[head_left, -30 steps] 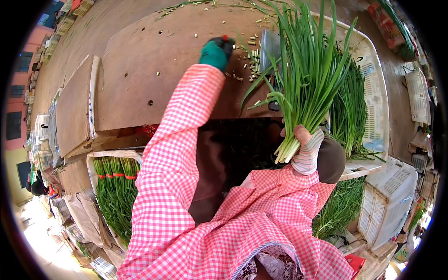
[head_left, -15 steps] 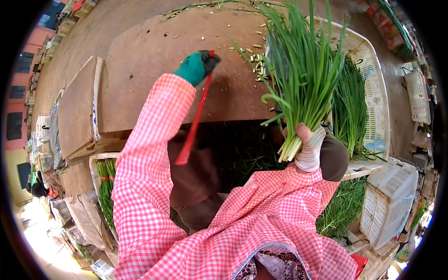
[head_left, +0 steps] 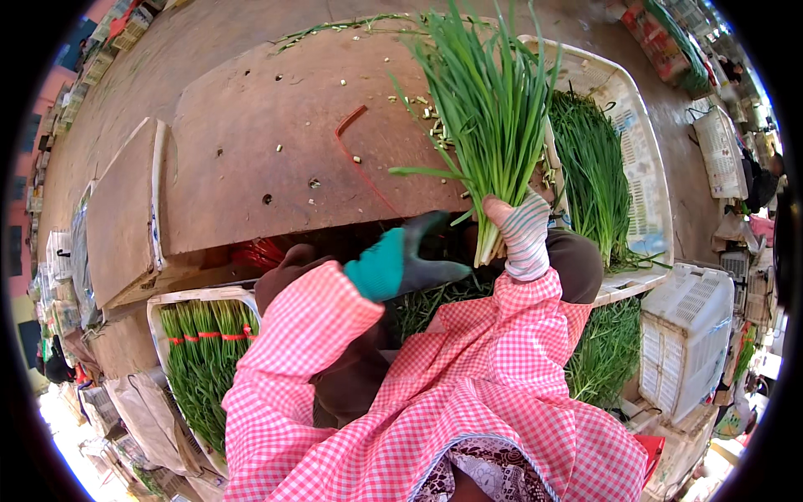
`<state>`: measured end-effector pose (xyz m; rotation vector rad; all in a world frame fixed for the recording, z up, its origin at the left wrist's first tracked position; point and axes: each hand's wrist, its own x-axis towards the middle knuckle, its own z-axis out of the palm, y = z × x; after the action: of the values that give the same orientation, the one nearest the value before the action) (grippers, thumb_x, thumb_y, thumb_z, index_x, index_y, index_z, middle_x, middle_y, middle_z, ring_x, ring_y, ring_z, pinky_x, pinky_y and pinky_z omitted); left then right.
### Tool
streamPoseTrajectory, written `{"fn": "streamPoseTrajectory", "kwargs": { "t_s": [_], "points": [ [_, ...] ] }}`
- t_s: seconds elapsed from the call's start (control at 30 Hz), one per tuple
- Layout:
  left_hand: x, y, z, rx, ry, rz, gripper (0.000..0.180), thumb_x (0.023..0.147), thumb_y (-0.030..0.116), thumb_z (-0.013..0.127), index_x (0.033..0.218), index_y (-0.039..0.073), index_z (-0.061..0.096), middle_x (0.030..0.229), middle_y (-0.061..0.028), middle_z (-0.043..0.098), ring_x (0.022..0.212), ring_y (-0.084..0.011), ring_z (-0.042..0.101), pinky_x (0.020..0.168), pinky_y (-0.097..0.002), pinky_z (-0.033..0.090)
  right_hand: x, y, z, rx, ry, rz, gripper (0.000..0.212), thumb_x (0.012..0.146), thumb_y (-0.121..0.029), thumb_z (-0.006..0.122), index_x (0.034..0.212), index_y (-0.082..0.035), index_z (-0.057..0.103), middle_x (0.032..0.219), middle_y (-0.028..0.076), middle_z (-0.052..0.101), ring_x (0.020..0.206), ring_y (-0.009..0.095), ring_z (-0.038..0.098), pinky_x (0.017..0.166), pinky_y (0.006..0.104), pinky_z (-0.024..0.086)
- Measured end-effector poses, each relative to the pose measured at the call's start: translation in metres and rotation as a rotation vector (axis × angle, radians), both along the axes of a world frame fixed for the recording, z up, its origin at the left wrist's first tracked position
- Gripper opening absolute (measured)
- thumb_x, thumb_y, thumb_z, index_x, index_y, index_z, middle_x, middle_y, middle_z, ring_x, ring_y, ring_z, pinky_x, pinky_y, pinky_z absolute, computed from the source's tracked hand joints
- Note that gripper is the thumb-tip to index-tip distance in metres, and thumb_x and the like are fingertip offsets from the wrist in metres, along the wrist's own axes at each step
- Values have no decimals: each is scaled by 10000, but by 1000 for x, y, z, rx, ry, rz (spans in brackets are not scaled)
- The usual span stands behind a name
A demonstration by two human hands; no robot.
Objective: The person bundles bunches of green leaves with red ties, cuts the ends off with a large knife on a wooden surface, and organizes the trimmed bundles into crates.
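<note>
My right hand (head_left: 525,238), in a striped white glove, is closed around the pale stem ends of a bunch of long green chives (head_left: 489,125). The leaves fan upward and away over the board's right side. My left hand (head_left: 414,266), in a green glove with a dark palm, is just left of the stem ends. Its thumb and fingers are spread apart, and nothing is in them. A thin red tie strip (head_left: 360,163) lies bent on the brown wooden board (head_left: 234,176), beyond my left hand.
On the right, a white plastic basket (head_left: 657,167) holds loose chives (head_left: 592,167). At the left, a white crate (head_left: 209,294) contains chive bundles (head_left: 205,376) with red bands. Cut stem pieces (head_left: 435,125) litter the board. An overturned white crate (head_left: 686,343) stands at right.
My left hand has let go of the red strip, which now lies on the board. That hand has come back toward the stems and spread its fingers. The chives appear farther left.
</note>
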<state>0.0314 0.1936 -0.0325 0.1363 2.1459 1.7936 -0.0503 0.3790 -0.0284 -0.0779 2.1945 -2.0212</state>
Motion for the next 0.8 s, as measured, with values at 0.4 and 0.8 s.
{"fn": "streamPoseTrajectory", "kwargs": {
  "t_s": [0.4, 0.8],
  "points": [
    [-53, 48, -1, 716, -242, 268, 281, 861, 146, 599, 1101, 2, 578, 965, -49, 623, 853, -115, 572, 765, -269, 473, 27, 17, 26, -441, -131, 48, 319, 750, -103, 579, 1041, 28, 583, 802, 127, 631, 559, 234, 614, 500, 347, 547],
    [-84, 29, 30, 963, -89, 183, 376, 764, 99, 694, 1121, 37, 593, 1007, -65, 644, 877, -173, 624, 796, -331, 514, 25, -20, 56, 403, 110, 151, 237, 702, -109, 673, 909, -4, 625, 740, 116, 672, 676, 206, 666, 636, 299, 518]
  ]
}}
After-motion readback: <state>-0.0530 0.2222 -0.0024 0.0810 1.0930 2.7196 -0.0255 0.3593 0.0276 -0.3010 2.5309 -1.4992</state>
